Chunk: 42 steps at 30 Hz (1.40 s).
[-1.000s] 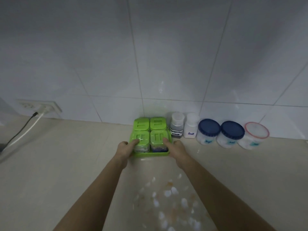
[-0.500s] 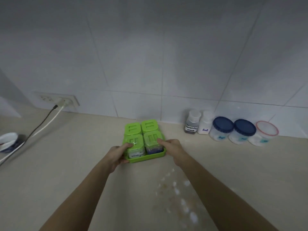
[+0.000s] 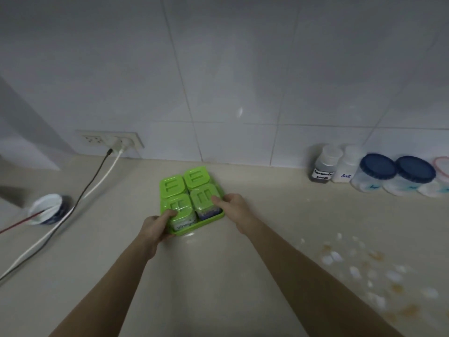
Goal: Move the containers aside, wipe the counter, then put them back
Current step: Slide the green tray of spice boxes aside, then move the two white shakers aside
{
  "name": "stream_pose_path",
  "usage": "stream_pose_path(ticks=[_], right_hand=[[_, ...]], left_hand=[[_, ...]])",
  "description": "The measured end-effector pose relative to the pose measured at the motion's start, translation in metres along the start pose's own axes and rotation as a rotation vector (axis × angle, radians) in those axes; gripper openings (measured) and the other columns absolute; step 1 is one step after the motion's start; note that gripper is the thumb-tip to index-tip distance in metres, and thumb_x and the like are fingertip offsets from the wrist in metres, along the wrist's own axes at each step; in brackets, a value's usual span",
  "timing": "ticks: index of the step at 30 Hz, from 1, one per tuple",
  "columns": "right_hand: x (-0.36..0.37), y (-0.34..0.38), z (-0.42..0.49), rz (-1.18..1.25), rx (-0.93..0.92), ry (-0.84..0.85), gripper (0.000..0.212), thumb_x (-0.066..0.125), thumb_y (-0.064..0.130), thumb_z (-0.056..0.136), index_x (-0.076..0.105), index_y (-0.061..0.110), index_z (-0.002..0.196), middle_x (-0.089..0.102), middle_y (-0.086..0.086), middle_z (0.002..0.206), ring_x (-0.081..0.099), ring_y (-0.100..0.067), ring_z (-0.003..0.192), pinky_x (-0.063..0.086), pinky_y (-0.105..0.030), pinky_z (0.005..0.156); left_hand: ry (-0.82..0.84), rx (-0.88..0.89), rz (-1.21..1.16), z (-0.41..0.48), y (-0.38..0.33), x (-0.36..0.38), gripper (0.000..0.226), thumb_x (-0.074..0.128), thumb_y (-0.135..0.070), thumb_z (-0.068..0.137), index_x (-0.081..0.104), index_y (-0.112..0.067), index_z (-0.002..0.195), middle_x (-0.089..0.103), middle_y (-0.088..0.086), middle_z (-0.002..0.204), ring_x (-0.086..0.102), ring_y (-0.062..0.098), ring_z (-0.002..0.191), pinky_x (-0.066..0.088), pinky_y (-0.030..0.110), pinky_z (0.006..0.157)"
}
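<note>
Both hands grip a green tray (image 3: 194,228) that carries four small containers with green lids in a two-by-two block; the near left container (image 3: 181,214) bears a label reading "vinegar". The left hand (image 3: 155,228) is closed on the tray's near left corner, thumb laid over the lid of the near left container and fingers curled under the tray edge. The right hand (image 3: 234,209) is closed on the tray's right side, thumb resting on the lid of the near right container (image 3: 205,199). The tray is over the middle of the beige worktop (image 3: 218,276), a little out from the white tiled wall (image 3: 218,81); whether it rests on the surface or is held just above it cannot be told. At the far right, against the wall, stands a row of containers: a small bottle with dark contents (image 3: 324,167), a white bottle labelled "Salt" (image 3: 346,166) touching it, two jars with dark blue lids (image 3: 376,171) (image 3: 413,173), and a red-rimmed tub (image 3: 441,176) cut off by the frame edge. White and orange spill marks (image 3: 369,271) cover the worktop at the near right. At the left, a black cable (image 3: 80,195) and a white cable (image 3: 60,227) run from a wall socket (image 3: 114,139) across the worktop, beside a blue-and-white cup (image 3: 48,209).
</note>
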State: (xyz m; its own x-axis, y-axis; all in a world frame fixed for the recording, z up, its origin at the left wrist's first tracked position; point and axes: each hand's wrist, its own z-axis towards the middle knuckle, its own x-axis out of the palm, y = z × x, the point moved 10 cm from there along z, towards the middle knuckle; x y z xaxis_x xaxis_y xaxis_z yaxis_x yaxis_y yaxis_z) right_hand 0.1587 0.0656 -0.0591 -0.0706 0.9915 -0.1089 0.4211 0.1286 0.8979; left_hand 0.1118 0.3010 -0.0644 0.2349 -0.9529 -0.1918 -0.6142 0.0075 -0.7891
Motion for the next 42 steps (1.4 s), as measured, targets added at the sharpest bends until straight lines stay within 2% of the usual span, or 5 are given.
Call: stream_pose_path(ticks=[7,10,17,32,42], right_hand=[[-0.011,0.014,-0.003,-0.340,-0.137,-0.014,0.048,0.063,0.041,0.085,0.065,-0.004,0.101,0.069,-0.025,0.105,0.065,-0.036,0.099,0.051,-0.047,0.089],[-0.055,0.029,-0.013,-0.620,-0.224,-0.049,0.053,0.058,0.040,0.089,0.055,0.000,0.123,0.058,-0.021,0.124,0.054,-0.034,0.116,0.042,-0.040,0.100],[-0.211,0.047,-0.032,-1.020,-0.321,-0.203,0.045,0.057,0.033,0.090,0.052,0.006,0.125,0.054,-0.016,0.124,0.050,-0.033,0.119,0.040,-0.039,0.099],[-0.349,0.079,-0.017,-1.294,-0.568,-0.279,0.046,0.062,0.011,0.081,0.053,-0.001,0.124,0.053,-0.024,0.122,0.052,-0.042,0.105,0.047,-0.045,0.086],[-0.363,0.081,0.013,-1.229,-0.452,-0.335,0.051,0.061,0.014,0.085,0.045,0.008,0.133,0.048,-0.020,0.130,0.041,-0.037,0.116,0.037,-0.041,0.095]], left_hand=[[-0.286,0.113,0.584,-0.003,-0.027,-0.023,0.078,0.060,-0.060,0.068,0.058,0.004,0.112,0.058,0.024,0.109,0.055,0.040,0.104,0.046,0.045,0.088],[-0.511,0.494,0.880,-0.035,-0.084,0.009,0.053,0.064,-0.035,0.080,0.055,0.001,0.118,0.050,0.026,0.117,0.045,0.042,0.113,0.040,0.050,0.093],[-0.016,1.053,0.859,-0.096,-0.139,0.210,0.040,0.043,-0.032,0.078,0.063,-0.006,0.101,0.058,0.017,0.103,0.053,0.037,0.100,0.045,0.044,0.088],[0.218,1.090,1.007,-0.108,-0.156,0.444,0.060,0.058,-0.010,0.080,0.038,-0.008,0.137,0.034,0.011,0.147,0.042,0.036,0.123,0.042,0.046,0.098],[0.183,1.095,1.160,-0.112,-0.155,0.461,0.058,0.065,-0.016,0.083,0.042,-0.010,0.136,0.039,0.021,0.125,0.050,0.037,0.104,0.046,0.043,0.089]])
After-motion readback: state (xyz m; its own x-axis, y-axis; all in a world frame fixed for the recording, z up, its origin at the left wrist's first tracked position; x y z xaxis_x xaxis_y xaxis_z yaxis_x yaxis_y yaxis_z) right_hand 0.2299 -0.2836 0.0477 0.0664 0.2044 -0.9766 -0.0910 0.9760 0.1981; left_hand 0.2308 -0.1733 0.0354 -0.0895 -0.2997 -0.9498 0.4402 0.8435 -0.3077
